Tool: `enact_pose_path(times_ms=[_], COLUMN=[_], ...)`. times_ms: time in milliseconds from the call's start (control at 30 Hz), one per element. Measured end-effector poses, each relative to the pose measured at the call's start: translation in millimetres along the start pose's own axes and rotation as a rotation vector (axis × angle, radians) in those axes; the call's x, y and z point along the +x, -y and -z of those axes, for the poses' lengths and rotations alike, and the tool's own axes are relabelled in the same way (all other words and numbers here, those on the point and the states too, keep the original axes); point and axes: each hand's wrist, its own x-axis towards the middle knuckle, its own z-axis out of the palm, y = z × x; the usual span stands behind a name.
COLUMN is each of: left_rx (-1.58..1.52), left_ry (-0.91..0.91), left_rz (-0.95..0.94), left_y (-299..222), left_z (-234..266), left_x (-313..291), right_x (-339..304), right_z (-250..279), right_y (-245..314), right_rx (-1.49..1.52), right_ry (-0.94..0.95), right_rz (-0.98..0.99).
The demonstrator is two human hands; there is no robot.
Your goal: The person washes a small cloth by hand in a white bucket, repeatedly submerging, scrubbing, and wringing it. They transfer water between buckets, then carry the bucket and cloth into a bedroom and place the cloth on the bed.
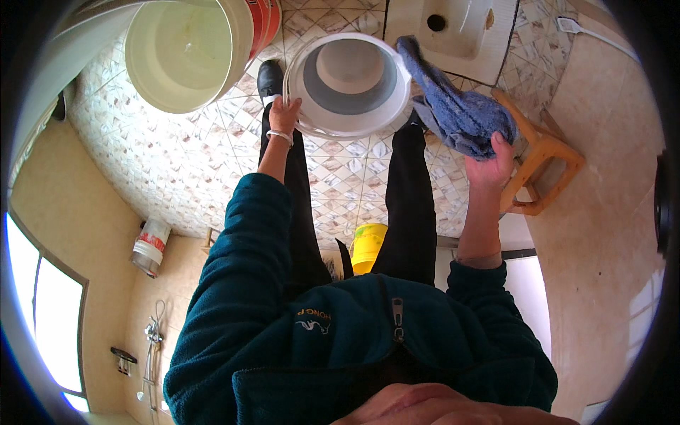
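Teal jacket (446, 319), chest lettering (314, 314) | left fingers (293, 106) gripping tub rim (347, 127) | right fingers (501, 146) clutching towel (460, 113)

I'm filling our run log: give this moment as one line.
left hand: on rim of round white plastic bucket | right hand: holding bunched blue cloth | nearby: wooden stool

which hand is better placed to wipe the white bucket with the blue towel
Right, probably: the right hand grips the blue towel, its far end beside the white bucket, while the left hand holds the bucket's edge.
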Motion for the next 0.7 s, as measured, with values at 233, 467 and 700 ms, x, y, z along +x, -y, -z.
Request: enact_pose_path(times_ms=[233,467,700], left_rx=[-0.222,-0.698,-0.641], left_ry=[-0.045,0.79,0.965], left_rz=[-0.344,0.198,0.346], left_y=[-108,-244,-258], left_z=[-43,-165,-189], left_x=[-72,-99,-119], right_x=[-5,2,124], right_z=[-19,-30,38], right_y=[9,46,85], right_rx=[-0.432,-1.321,-1.502], right_ry=[0.012,0.762,0.39], right_rz=[-0.032,0.3,0.764])
